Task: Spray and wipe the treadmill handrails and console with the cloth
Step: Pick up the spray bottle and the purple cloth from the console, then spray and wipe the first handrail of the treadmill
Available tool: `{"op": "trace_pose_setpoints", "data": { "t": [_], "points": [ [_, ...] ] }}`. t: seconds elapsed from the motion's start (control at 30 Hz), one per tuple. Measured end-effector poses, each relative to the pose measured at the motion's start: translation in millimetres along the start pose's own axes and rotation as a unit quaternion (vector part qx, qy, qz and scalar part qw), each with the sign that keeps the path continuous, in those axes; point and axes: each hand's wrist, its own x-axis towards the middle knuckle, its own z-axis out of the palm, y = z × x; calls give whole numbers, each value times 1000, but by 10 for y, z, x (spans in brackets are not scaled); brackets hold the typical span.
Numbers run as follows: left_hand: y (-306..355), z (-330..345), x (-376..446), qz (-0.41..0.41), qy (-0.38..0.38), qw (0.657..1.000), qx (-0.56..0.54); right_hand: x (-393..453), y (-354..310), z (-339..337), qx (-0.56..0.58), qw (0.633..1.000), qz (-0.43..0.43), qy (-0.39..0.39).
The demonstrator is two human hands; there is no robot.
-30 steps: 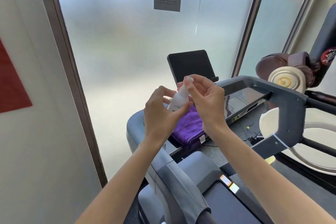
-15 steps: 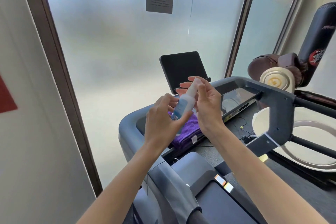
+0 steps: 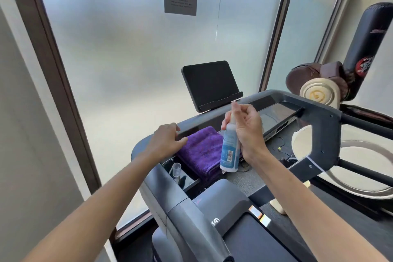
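Observation:
My right hand (image 3: 247, 130) grips a white and blue spray bottle (image 3: 229, 147), upright above the treadmill console (image 3: 278, 110), with a finger up at the nozzle. A folded purple cloth (image 3: 202, 151) lies on the console's left part, just left of the bottle. My left hand (image 3: 167, 140) hovers over the cloth's left edge with loose fingers, holding nothing. A clear bottle cap (image 3: 176, 169) stands on the console near the left handrail (image 3: 170, 202). The grey right handrail (image 3: 319, 134) bends down on the right.
A black tablet holder (image 3: 210, 83) stands up behind the console, in front of a frosted window (image 3: 127, 49). A black punching bag (image 3: 368, 44), brown boxing gloves (image 3: 308, 74) and a cream rolled mat (image 3: 319, 93) are at the right. The treadmill belt (image 3: 255, 240) lies below.
My left hand let go of the bottle and moved left and down over the cloth. A clear cap now stands on the console. My right hand holds the bottle alone.

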Motion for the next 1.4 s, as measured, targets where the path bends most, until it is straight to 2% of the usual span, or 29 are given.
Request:
{"op": "trace_pose_setpoints", "data": {
  "t": [0.13,0.27,0.33,0.4,0.43,0.5,0.53,0.7,0.83,0.93,1.07,1.17,1.4],
  "points": [
    [34,216,198,32,-52,995,81,11,53,-8,-37,998,-13,-40],
    [134,226,390,-15,-122,986,114,54,45,-63,-58,997,-12,-46],
    [200,183,428,-48,-154,983,81,66,45,-94,-54,997,-14,-46],
    [253,116,451,-88,-150,984,-45,76,42,-116,-53,997,-27,-45],
    [289,64,451,-116,-150,970,-155,81,38,-123,-60,996,-41,-43],
    [408,-89,429,-167,-160,907,-352,97,16,-143,-98,991,-83,-34],
    [459,-176,425,-181,-155,877,-416,108,-5,-153,-121,987,-102,-30],
    [599,-686,309,-213,-39,799,-560,151,-112,-143,-156,981,-114,-17],
    [542,-987,11,-223,-11,745,-628,152,-114,-23,-237,960,-149,11],
    [501,-1072,-240,-222,-10,737,-638,159,-126,77,-265,958,-108,15],
    [505,-1159,-509,-214,-5,727,-652,162,-282,108,-235,971,29,38],
    [531,-1232,-661,-198,-1,711,-675,80,-461,120,-205,974,99,5],
    [570,-1188,-1057,-163,-2,725,-669,-226,-689,24,-190,975,104,-51]
  ]
}}
